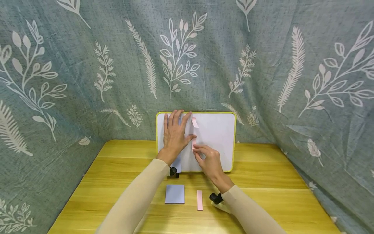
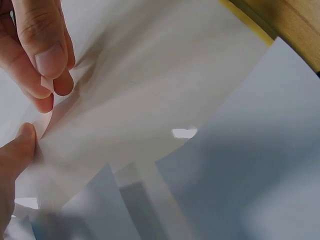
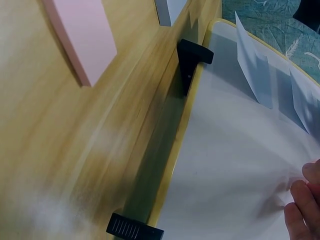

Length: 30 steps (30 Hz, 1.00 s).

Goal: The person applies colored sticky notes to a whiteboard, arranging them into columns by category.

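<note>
A pink sticky strip (image 1: pixel 193 142) stands on the whiteboard (image 1: pixel 217 136), its lower end pinched between thumb and fingers of my right hand (image 1: pixel 209 160). In the left wrist view the strip (image 2: pixel 45 123) bends away from the board's surface. Fingers spread, my left hand (image 1: pixel 174 135) lies against the board, and its thumb (image 2: pixel 17 150) presses the strip's upper part. Above that thumb another pink strip (image 1: pixel 194 122) is stuck on the board. Blue sticky notes (image 3: pixel 252 65) hang down the board's left side, partly hidden behind my left hand and wrist in the head view.
On the wooden table (image 1: pixel 122 182) in front of the board lie a blue sticky note pad (image 1: pixel 174 194) and a narrow pink pad (image 1: pixel 199 200). Black supports (image 3: pixel 195 51) hold the board's lower edge. A leaf-patterned curtain (image 1: pixel 210 65) hangs behind and at both sides.
</note>
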### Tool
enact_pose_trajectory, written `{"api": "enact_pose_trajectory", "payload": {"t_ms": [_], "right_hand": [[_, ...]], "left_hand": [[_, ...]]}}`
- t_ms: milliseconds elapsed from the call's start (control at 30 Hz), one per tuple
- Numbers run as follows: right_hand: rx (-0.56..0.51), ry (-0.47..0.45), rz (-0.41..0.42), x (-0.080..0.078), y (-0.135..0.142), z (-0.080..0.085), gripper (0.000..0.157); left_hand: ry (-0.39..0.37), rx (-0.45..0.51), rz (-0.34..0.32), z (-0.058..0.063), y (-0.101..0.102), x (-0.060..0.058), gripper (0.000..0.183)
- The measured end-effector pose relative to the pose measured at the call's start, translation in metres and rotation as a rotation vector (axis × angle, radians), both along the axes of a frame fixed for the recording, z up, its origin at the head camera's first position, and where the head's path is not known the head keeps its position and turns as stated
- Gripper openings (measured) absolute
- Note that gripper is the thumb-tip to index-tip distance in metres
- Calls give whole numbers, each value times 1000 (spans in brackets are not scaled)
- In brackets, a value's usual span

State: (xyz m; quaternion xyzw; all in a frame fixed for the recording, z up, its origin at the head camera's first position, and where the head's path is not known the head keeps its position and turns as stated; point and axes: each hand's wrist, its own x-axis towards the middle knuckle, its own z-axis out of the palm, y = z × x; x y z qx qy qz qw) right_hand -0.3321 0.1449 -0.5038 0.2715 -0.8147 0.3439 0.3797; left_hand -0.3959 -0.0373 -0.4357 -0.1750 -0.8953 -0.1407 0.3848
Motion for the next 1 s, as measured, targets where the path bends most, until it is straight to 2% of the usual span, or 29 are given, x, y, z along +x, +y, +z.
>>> {"api": "enact_pose_trajectory", "payload": {"t_ms": [200, 700, 1000], "right_hand": [[10, -4, 12, 1, 0, 0, 16], [47, 14, 13, 1, 4, -1, 16], [69, -7, 11, 6, 12, 1, 16]], "left_hand": [[-27, -37, 22, 0, -2, 1, 112], [-35, -106, 0, 0, -6, 4, 131], [-54, -161, 17, 1, -10, 8, 137]]}}
